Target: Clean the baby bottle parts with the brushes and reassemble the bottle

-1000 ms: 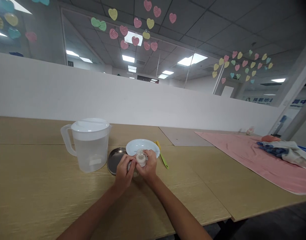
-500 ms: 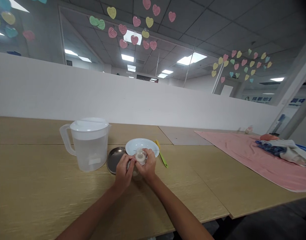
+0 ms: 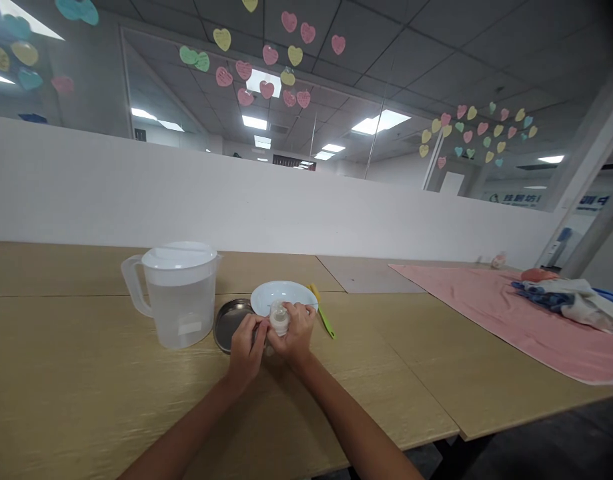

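Note:
My right hand (image 3: 296,333) is closed around a small white ring with a clear dome (image 3: 279,319), which looks like a baby bottle top. My left hand (image 3: 246,350) is closed in a pinch at the ring's left side, its fingertips meeting the right thumb. Whatever lies between those left fingers is hidden. Both hands are above the table, in front of a white bowl (image 3: 266,291). A round dark metal pan (image 3: 229,322) sits just beyond the left hand. To the right of the bowl lies a green and yellow brush-like tool (image 3: 326,320).
A lidded translucent pitcher (image 3: 181,300) with liquid in it stands on the left of the wooden table (image 3: 86,387). On the right a pink cloth (image 3: 486,307) is spread out, with folded clothes (image 3: 571,297) on it. A low white wall (image 3: 286,207) runs behind.
The bottle top has tilted in my right hand, so its clear dome now faces me more. Both hands stay together in nearly the same place. The view has tipped slightly upward.

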`<state>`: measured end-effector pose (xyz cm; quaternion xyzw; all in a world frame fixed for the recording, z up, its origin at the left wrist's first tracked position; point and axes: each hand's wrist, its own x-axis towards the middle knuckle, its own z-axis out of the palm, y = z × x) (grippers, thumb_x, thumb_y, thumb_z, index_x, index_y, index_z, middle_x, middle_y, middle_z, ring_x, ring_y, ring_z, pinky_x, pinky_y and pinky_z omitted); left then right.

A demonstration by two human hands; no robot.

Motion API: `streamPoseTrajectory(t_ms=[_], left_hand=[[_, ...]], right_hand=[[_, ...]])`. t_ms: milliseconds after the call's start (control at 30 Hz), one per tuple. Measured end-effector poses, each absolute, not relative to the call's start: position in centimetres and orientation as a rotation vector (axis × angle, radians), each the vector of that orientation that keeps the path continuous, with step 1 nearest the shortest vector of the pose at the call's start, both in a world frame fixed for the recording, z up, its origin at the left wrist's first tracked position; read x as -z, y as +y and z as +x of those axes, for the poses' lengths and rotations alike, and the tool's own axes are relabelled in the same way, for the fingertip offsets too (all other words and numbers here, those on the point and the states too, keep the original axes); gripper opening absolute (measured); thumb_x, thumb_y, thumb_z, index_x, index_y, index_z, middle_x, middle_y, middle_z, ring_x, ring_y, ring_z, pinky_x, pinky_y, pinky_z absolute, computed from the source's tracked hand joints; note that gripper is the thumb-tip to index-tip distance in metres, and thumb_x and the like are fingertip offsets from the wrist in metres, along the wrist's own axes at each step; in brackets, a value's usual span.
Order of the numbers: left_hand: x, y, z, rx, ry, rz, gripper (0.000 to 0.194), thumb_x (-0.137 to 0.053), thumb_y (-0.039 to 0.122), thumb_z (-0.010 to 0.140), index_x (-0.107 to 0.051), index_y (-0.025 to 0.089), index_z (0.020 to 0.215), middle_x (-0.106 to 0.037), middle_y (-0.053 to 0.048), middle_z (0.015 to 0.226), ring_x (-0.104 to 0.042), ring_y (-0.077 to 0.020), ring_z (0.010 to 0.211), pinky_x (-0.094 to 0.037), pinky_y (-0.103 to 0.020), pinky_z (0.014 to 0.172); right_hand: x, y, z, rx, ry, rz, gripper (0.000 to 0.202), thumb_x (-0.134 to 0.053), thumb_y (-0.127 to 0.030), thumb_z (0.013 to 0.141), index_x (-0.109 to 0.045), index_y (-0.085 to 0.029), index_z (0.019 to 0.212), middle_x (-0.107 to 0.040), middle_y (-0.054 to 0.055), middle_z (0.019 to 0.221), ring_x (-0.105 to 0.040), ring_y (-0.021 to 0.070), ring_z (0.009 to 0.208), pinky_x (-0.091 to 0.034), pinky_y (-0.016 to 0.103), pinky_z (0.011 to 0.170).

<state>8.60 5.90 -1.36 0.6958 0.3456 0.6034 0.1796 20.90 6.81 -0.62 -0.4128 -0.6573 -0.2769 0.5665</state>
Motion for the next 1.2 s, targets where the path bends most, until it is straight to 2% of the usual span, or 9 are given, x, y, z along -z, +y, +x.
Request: streamPoseTrajectory(t_ms=[500,867,1033,1133,1200], left_hand=[[1.3,5.8,8.6,-1.712,1.014,2.000,0.024,-0.039,0.030,0.090,-0.054,0.018,0.075,-0.056,-0.002,0.073,-0.051,-0.0143,0.070,-0.040,-0.025,0.067],[0.7,6.4,8.3,-1.625,1.008,2.124,0.025,-0.037,0.030,0.090,-0.052,0.018,0.074,-0.055,-0.001,0.070,-0.050,-0.0135,0.067,-0.039,-0.024,0.064],[1.0,6.6,7.8,-1.545,1.041,2.267,0.018,-0.035,0.029,0.089,-0.048,0.019,0.081,-0.054,-0.001,0.076,-0.051,-0.0144,0.070,-0.041,-0.026,0.068],[1.4,6.8,7.5,-1.473,1.030,2.340,0.014,-0.035,0.025,0.086,-0.047,0.019,0.089,-0.055,-0.003,0.081,-0.053,-0.0158,0.072,-0.042,-0.027,0.067],[1.7,6.9,7.4,-1.375,1.025,2.408,0.018,-0.038,0.021,0.081,-0.046,0.018,0.097,-0.058,-0.005,0.084,-0.055,-0.0174,0.073,-0.043,-0.029,0.066]], right_hand=[[0.7,7.1,21.1,0.625,-1.514,-0.914,0.035,-0.056,-0.035,0.067,-0.052,-0.019,0.098,-0.055,0.001,0.070,-0.051,0.0182,0.065,-0.032,0.036,0.072],[0.3,7.3,22.1,0.701,-1.629,-0.884,0.038,-0.056,-0.038,0.069,-0.050,-0.018,0.101,-0.059,0.002,0.071,-0.054,0.0181,0.064,-0.033,0.037,0.074],[0.3,7.6,23.0,0.748,-1.740,-0.826,0.041,-0.053,-0.038,0.071,-0.050,-0.016,0.106,-0.059,0.002,0.071,-0.053,0.0173,0.063,-0.035,0.037,0.074],[0.1,7.6,23.5,0.708,-1.751,-0.784,0.036,-0.050,-0.034,0.075,-0.051,-0.016,0.105,-0.060,0.002,0.071,-0.054,0.0164,0.064,-0.036,0.037,0.075],[-0.1,7.5,23.7,0.661,-1.743,-0.765,0.032,-0.049,-0.031,0.076,-0.051,-0.016,0.104,-0.061,0.002,0.074,-0.054,0.0156,0.064,-0.037,0.037,0.077]])
